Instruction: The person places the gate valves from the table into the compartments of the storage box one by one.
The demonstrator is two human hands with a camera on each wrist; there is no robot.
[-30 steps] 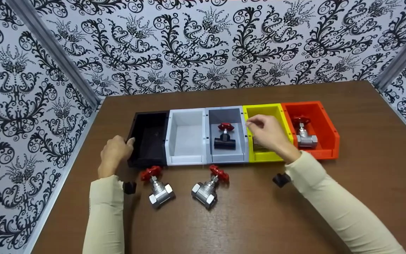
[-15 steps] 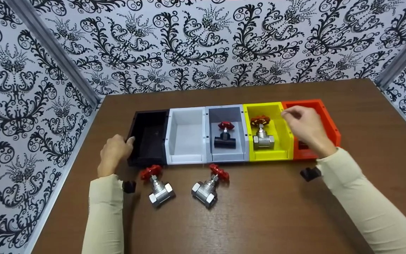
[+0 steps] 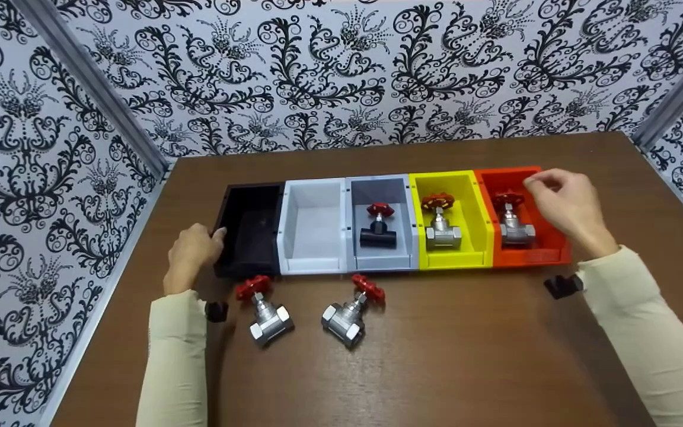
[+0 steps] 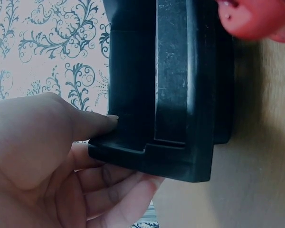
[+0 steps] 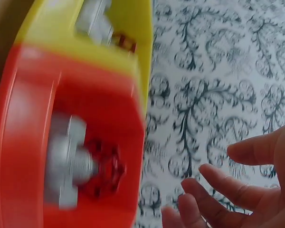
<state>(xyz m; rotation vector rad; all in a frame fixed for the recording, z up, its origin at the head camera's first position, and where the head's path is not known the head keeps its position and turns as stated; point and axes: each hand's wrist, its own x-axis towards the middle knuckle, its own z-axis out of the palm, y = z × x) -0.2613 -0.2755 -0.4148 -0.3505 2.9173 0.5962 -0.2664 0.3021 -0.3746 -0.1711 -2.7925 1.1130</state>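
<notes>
My left hand (image 3: pixel 193 252) grips the left wall of the black bin (image 4: pixel 173 161), thumb over the rim and fingers underneath on the outside. My right hand (image 3: pixel 570 204) hovers over the right side of the red bin (image 3: pixel 546 256), holding nothing; its fingers (image 5: pixel 228 185) are loosely bent, thumb apart. In the red bin lies a metal valve (image 3: pixel 516 231) with a red handwheel. Another metal valve (image 3: pixel 442 234) is in the yellow bin (image 3: pixel 460 260). A black-bodied valve (image 3: pixel 378 236) with a red handwheel sits in the grey bin (image 3: pixel 383 263).
A white bin (image 3: pixel 315 237) stands between the black and grey ones, the bins forming one row. On the brown table (image 3: pixel 424 356) before them lie a left metal valve (image 3: pixel 267 317) and a right metal valve (image 3: pixel 344 320), both with red handwheels. A patterned wall (image 3: pixel 341 77) stands behind.
My right hand has moved right, from over the yellow bin across to the red bin's right side, uncovering the valves in both. My left hand stays on the black bin.
</notes>
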